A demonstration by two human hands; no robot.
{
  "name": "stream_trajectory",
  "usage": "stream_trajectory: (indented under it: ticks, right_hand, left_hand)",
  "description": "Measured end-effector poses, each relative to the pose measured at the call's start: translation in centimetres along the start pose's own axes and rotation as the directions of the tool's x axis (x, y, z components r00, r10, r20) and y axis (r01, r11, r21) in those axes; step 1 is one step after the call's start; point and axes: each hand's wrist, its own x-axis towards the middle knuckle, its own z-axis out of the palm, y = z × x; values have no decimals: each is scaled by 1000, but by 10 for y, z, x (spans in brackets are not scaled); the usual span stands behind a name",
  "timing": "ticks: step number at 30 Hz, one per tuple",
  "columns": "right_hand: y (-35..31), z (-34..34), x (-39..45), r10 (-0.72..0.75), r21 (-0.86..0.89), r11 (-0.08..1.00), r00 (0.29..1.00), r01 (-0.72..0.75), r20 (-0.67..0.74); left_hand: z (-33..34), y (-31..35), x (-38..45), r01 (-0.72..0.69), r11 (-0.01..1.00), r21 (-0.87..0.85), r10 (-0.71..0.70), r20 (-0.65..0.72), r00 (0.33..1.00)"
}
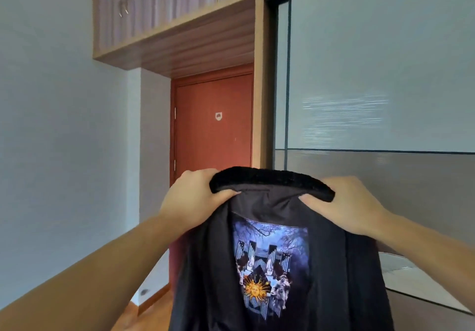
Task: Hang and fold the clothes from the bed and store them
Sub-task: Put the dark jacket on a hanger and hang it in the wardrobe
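Head view: black jacket [280,266] held up at lower centre of frame, collar gripped by left hand [190,202] and right hand [352,207], wardrobe [372,73] behind.

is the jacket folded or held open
Held open: both hands, left and right, grip the jacket by its collar, and it hangs down.

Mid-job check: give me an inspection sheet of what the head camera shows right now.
Surface: wooden floor at lower left; no bed in view.
Job's things: black jacket held up by its collar, printed patch facing the camera; no hanger seen.
Clutter: nothing seen.
Grippers: left hand and right hand each grip a collar end.
Cables: nothing seen.
Surroundings: red door shut ahead; wardrobe sliding door at right; overhead cabinets above.
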Motion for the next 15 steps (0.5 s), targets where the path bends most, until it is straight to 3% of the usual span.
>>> stream_trajectory:
  ticks: [9,15]
  right_hand:
    - [87,1,-2,80,58,996,987,-72,-137]
    - [122,38,6,26,161,987,986,0,-163]
  left_hand:
    - [80,59,39,-60,981,-187,87,138,987]
    - [135,70,44,25,960,-280,63,302,951]
